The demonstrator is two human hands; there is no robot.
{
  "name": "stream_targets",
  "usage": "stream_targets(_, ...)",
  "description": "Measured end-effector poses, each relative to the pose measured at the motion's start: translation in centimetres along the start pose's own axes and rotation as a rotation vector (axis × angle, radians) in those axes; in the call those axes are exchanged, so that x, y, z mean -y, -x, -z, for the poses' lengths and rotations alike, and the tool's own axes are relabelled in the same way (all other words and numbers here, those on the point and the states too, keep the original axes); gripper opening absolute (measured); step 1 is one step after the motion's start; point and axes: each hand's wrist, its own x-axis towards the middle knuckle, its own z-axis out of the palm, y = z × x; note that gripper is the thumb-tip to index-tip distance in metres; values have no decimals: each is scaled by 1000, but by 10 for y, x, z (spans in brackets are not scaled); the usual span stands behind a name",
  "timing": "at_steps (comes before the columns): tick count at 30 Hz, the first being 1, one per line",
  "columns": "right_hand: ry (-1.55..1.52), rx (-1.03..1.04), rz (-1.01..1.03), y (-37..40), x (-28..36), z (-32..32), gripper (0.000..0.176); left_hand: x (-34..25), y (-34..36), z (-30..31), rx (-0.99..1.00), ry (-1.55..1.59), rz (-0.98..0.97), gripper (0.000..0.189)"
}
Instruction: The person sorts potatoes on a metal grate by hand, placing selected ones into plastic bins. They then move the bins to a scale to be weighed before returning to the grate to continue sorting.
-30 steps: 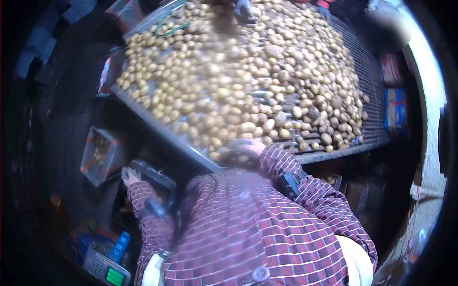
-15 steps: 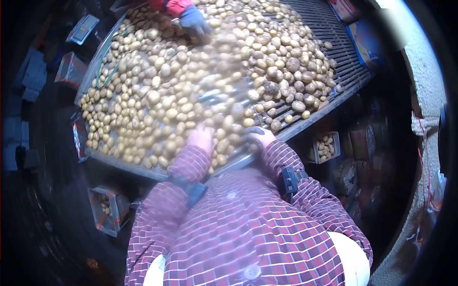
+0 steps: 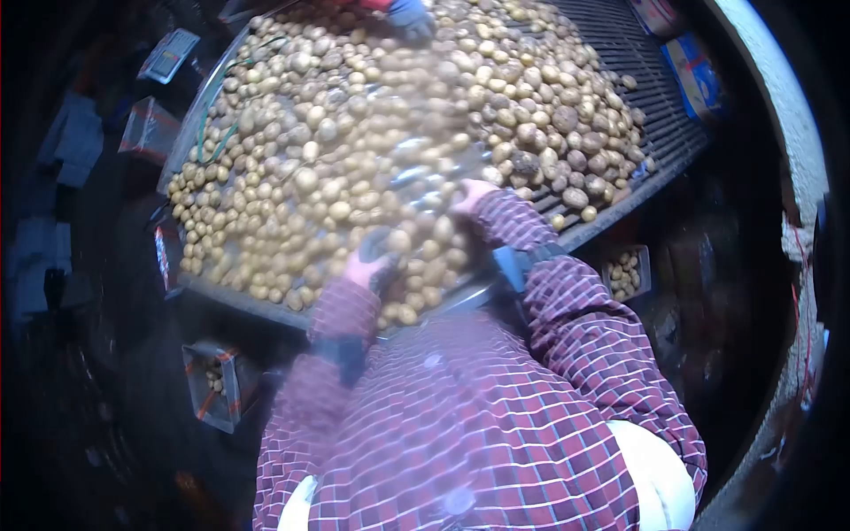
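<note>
A broad heap of potatoes (image 3: 339, 211) covers the sorting table in front of me. My left hand (image 3: 365, 263) reaches into the near part of the heap, its dark fingertips and thumb parted among the potatoes. Further out and to the right is my right hand (image 3: 472, 196), beside the bare strip where the slatted grate begins; its fingers are smeared and partly hidden. Both hands look pale pink, and the left shows dark grey on the fingers. Potatoes between and beyond my hands are blurred.
Across the table, another person's gloved hand (image 3: 410, 18) is at the heap. Dark slats (image 3: 651, 133) run along the right side. Below the table stand a left crate (image 3: 212, 389) and a right crate (image 3: 627, 273), both holding potatoes. A scale-like device (image 3: 170, 55) is at upper left.
My right hand has moved forward, away from my body, over the heap. My left hand's fingers have parted. The view has shifted slightly, and the other person's glove sits nearer the top edge.
</note>
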Motion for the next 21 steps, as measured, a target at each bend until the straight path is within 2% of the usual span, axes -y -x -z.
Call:
stream_targets(1, -144, -26, 129, -12, -28, -10, 52, -7, 13, 6, 39, -85, -132, 57)
stream_targets(2, -365, 113, 123, -17, -35, -10, 52, -14, 26, 13, 67, -165, -267, 58)
stream_targets(3, -579, 260, 107, -22, -42, -11, 54, -19, 41, 21, 100, -512, -517, 59)
stream_targets(4, -947, 396, 142, -36, -59, -27, 56, -17, 45, 25, 100, -451, -536, 58)
stream_targets(5, -1085, 464, 94, -26, -50, -27, 57, -16, 50, 29, 100, -389, -555, 58)
stream_targets(6, -1220, 529, 36, -14, -39, -26, 59, -7, 45, 30, 78, 88, -353, 56)
stream_targets(7, -1363, 517, 60, 11, -7, -21, 60, 0, 42, 34, 62, 561, -143, 55)
stream_targets(9, -1368, 516, 104, 30, 38, -21, 61, 5, 41, 43, 102, 748, -60, 51)
stream_targets(10, -1294, 555, 223, 19, 46, -33, 62, 7, 37, 39, 145, 862, -70, 51)
stream_targets(12, -1073, 458, 257, 19, 84, -47, 64, 4, 33, 23, 217, 983, -248, 40)
stream_targets(15, -376, 126, 567, 73, 146, -61, 67, 14, 33, 48, 392, 902, -297, 28)
stream_targets(16, -293, 38, 721, 66, 146, -88, 72, 20, 32, 62, 444, 871, -316, 24)
stream_targets(18, -228, 120, 824, 76, 155, -96, 74, 27, 36, 90, 532, 804, -368, 16)
stream_targets(19, -196, 170, 887, 77, 162, -98, 75, 19, 49, 93, 578, 779, -469, 12)
stream_targets(20, -312, 319, 990, 81, 175, -91, 77, 10, 61, 95, 623, 758, -571, 10)
stream_targets(21, -350, 301, 1005, 96, 183, -83, 77, 1, 73, 97, 666, 742, -672, 10)
